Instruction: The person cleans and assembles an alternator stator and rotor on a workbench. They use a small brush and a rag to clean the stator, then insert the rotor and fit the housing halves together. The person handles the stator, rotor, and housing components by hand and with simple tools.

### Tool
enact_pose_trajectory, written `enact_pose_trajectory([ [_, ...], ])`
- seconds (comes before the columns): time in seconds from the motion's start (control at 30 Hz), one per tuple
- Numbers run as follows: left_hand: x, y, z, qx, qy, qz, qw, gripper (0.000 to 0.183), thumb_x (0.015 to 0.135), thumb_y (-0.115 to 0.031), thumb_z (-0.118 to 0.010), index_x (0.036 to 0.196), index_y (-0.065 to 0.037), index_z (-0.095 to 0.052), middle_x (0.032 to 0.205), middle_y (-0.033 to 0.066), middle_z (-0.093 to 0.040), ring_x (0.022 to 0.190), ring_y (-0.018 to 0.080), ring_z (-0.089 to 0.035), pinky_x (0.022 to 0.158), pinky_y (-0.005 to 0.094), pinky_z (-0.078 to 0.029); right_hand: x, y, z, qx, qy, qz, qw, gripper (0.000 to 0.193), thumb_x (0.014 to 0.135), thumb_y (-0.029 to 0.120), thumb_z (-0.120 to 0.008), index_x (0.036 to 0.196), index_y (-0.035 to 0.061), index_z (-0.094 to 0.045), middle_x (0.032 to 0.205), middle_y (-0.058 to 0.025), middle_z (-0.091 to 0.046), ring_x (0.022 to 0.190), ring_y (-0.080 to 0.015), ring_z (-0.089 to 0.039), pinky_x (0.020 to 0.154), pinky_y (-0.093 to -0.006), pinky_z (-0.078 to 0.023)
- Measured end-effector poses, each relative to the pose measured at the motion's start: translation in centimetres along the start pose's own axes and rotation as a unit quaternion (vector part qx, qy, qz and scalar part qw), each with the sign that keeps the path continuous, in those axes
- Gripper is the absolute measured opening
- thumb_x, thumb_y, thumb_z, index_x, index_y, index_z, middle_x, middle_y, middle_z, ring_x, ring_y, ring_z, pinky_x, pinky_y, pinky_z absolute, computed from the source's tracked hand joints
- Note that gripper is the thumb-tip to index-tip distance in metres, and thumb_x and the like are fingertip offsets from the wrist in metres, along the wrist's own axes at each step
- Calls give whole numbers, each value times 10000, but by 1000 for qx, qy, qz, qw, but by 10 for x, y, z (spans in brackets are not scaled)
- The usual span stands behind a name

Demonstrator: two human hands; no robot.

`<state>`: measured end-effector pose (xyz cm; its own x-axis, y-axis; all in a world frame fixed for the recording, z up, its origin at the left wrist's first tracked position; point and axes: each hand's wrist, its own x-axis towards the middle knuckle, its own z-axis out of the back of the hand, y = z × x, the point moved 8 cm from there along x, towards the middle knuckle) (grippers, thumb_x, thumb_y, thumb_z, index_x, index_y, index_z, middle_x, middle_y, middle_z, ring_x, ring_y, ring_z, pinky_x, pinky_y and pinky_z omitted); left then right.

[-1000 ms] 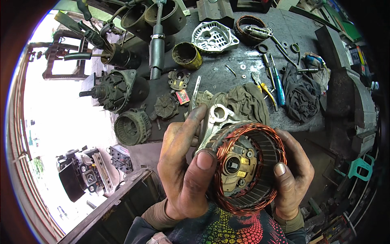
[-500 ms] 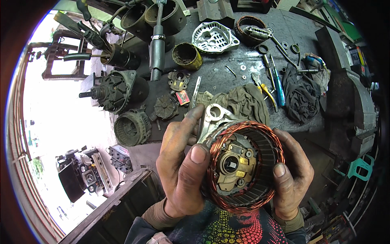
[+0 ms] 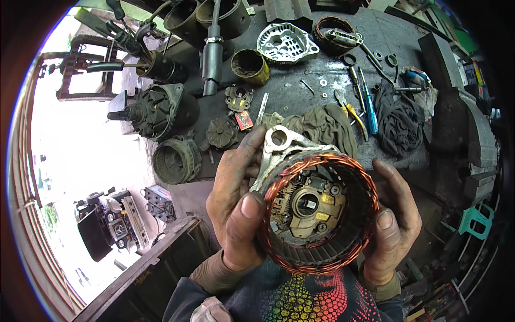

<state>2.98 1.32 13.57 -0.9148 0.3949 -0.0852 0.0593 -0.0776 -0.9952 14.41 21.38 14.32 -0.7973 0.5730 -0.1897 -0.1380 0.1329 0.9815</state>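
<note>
Between my hands is an alternator housing (image 3: 274, 149) of cast metal with a copper-wound stator (image 3: 322, 263) in it, its open end facing me. Deep inside the ring sits a brownish regulator and brush holder (image 3: 308, 206) with a round central hole. My left hand (image 3: 236, 209) wraps the left side, thumb on the rim by the windings and fingers behind the cast bracket. On the right, my right hand (image 3: 394, 225) cups the stator, thumb against its outer edge and index finger raised slightly off it. The undersides of both grips are hidden.
Across the dark workbench lie a bare alternator cover (image 3: 287, 43), a rag (image 3: 327, 131), pliers (image 3: 351, 115), a blue-handled screwdriver (image 3: 369, 104) and a yellow tin (image 3: 250, 67). Another alternator (image 3: 153, 112) and an empty housing (image 3: 177, 160) stand at the left edge.
The housing and stator have tilted, so more of the regulator and brush holder shows inside. My right index finger has lifted away from the rim. My view has shifted slightly.
</note>
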Motion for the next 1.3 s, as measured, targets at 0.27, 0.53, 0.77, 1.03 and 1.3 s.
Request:
enact_pose_trajectory([
  [0.27,-5,-8,3,43,-16,3,999,1081,966,-768,-445,1546,138,-345,1392,292,-597,1263,346,-654,1080,456,-540,2,0,-2,-8,14,21,1000,772,947,426,-702,1444,-137,-524,1019,-161,-731,846,-115,-657,757,-236,-494],
  [0.53,-6,-16,4,103,-17,-22,994,1056,979,-762,-419,1541,131,-370,1362,243,-618,1244,320,-664,1062,434,-545,4,-2,-3,2,5,28,1000,734,937,372,-682,1427,-153,-532,992,-157,-734,820,-100,-639,754,-230,-470],
  [0.77,-3,-11,1,69,-18,4,997,988,1002,-694,-419,1513,151,-387,1319,268,-646,1201,315,-686,1038,421,-557,6,-8,-1,-11,20,13,1000,690,935,359,-665,1402,-139,-567,924,-96,-710,718,-47,-519,680,-212,-383],
  [1.03,2,-12,3,119,-33,7,992,947,994,-653,-456,1476,162,-453,1260,247,-676,1117,278,-703,982,376,-555,9,-19,-3,10,20,-15,1000,647,939,325,-650,1395,-129,-583,852,-41,-664,725,-44,-507,681,-217,-378],
  [1.3,5,-19,3,103,-68,-15,992,799,969,-501,-579,1432,150,-550,1138,163,-616,1036,213,-566,953,348,-443,12,-28,-5,23,35,-18,999,617,935,307,-650,1366,-131,-609,813,-4,-635,673,-29,-464,607,-208,-328],
])
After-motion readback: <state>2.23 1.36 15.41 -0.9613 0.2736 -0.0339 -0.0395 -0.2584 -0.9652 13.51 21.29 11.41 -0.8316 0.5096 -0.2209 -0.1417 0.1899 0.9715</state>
